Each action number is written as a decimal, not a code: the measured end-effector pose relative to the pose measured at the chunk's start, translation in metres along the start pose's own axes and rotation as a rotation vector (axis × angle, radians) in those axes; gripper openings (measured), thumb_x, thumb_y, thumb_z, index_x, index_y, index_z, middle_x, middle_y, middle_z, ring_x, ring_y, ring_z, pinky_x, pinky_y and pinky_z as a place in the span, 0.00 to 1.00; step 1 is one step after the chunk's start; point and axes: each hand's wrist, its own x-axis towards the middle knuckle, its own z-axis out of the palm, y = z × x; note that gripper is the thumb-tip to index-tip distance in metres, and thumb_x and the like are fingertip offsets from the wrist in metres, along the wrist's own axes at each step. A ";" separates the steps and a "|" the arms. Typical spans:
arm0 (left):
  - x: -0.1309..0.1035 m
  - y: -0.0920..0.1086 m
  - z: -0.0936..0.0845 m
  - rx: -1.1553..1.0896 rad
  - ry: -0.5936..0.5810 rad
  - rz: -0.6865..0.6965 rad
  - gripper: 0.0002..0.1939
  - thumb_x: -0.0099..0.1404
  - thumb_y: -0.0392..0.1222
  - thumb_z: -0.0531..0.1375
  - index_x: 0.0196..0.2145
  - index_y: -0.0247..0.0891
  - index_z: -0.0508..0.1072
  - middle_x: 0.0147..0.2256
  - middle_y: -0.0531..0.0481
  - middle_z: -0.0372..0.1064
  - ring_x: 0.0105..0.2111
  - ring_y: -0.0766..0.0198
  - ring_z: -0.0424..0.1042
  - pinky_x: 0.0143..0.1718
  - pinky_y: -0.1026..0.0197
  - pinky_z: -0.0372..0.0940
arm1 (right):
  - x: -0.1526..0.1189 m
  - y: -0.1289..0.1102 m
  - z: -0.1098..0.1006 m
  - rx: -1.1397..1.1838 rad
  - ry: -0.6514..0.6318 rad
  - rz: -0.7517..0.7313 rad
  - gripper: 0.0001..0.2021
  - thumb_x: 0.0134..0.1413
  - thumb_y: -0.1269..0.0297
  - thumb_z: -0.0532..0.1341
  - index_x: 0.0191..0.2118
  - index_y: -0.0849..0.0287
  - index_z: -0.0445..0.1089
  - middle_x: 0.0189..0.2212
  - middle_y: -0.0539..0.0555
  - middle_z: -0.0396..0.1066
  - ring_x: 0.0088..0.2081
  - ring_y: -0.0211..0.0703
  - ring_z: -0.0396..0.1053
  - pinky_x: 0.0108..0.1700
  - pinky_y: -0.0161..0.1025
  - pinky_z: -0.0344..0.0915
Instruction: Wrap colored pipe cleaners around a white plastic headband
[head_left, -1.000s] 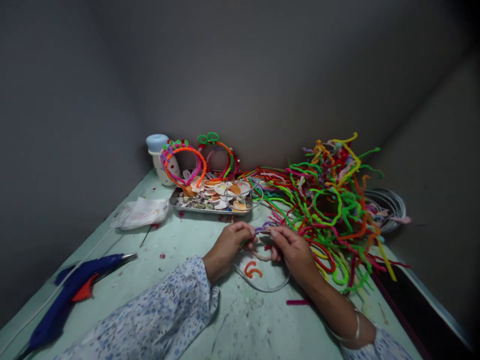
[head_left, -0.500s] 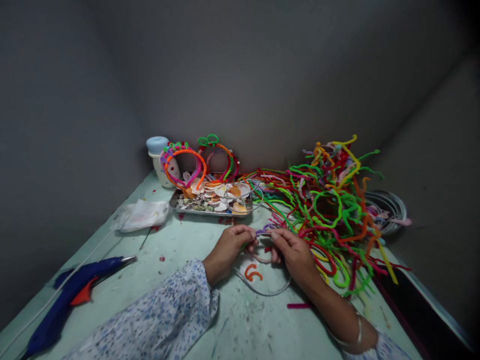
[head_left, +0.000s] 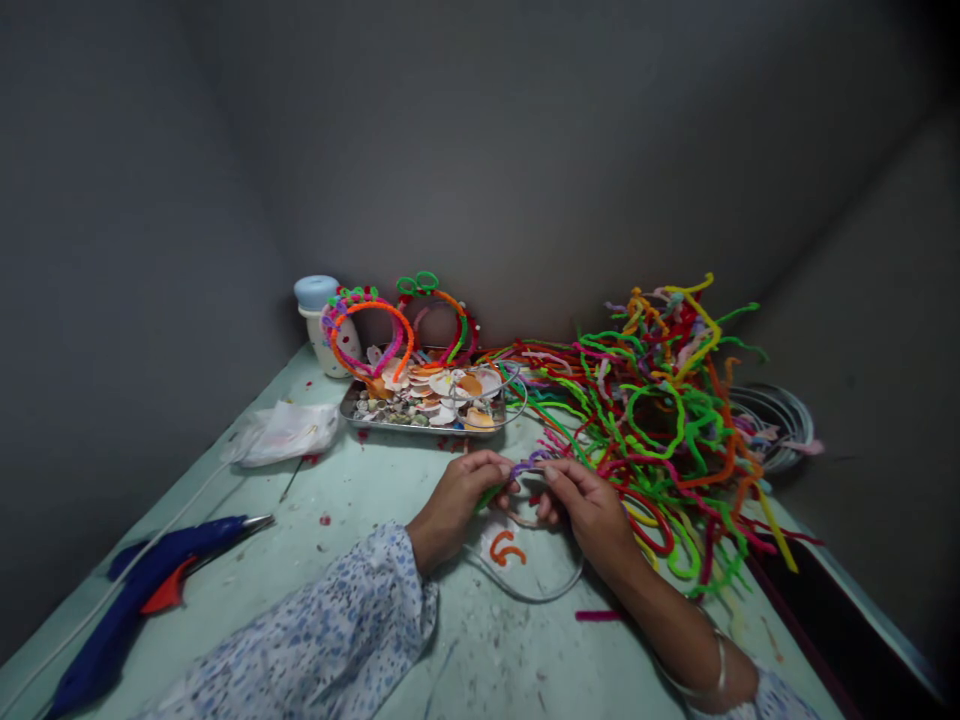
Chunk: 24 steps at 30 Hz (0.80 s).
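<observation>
My left hand [head_left: 466, 492] pinches one end of a short purple fuzzy stem [head_left: 527, 463]; a bit of green shows under its fingers. The stem's other end is between the thumb and finger of my right hand [head_left: 586, 500]. Below both hands a thin clear-grey band [head_left: 534, 599] curves in a loop over the table. Inside that loop lie small curled orange pieces [head_left: 508, 548]. A short magenta piece [head_left: 598, 616] rests by my right forearm.
Behind stands a metal tray [head_left: 420, 428] of shells, with colourful headbands [head_left: 411, 340] and a blue-lidded bottle [head_left: 316, 295]. Fuzzy stems [head_left: 660, 420] are heaped at the right beside coiled bands [head_left: 804, 425]. A blue glue gun [head_left: 112, 620] and plastic packet [head_left: 289, 432] lie left.
The clear-grey loop has dropped slightly, and the purple stem has shifted a little between my fingertips. Both hands remain in nearly the same place.
</observation>
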 end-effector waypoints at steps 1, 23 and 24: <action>0.000 0.000 -0.001 -0.006 -0.017 0.002 0.08 0.57 0.41 0.59 0.31 0.33 0.71 0.27 0.49 0.70 0.24 0.69 0.65 0.30 0.64 0.60 | 0.000 0.000 0.000 -0.004 0.005 -0.003 0.16 0.54 0.52 0.59 0.38 0.62 0.70 0.17 0.48 0.69 0.19 0.36 0.63 0.23 0.32 0.61; 0.001 0.001 0.003 0.093 0.045 0.014 0.04 0.51 0.36 0.61 0.27 0.33 0.71 0.20 0.54 0.64 0.20 0.72 0.59 0.25 0.66 0.53 | 0.000 -0.003 0.000 0.027 -0.043 0.056 0.21 0.49 0.52 0.62 0.46 0.59 0.71 0.28 0.55 0.77 0.28 0.44 0.72 0.27 0.38 0.69; 0.002 0.001 0.003 0.094 0.055 0.006 0.05 0.50 0.36 0.62 0.28 0.33 0.72 0.21 0.54 0.65 0.21 0.71 0.60 0.25 0.66 0.53 | 0.000 -0.002 0.000 0.010 -0.041 0.046 0.20 0.49 0.53 0.62 0.46 0.58 0.71 0.28 0.55 0.77 0.28 0.44 0.72 0.27 0.38 0.69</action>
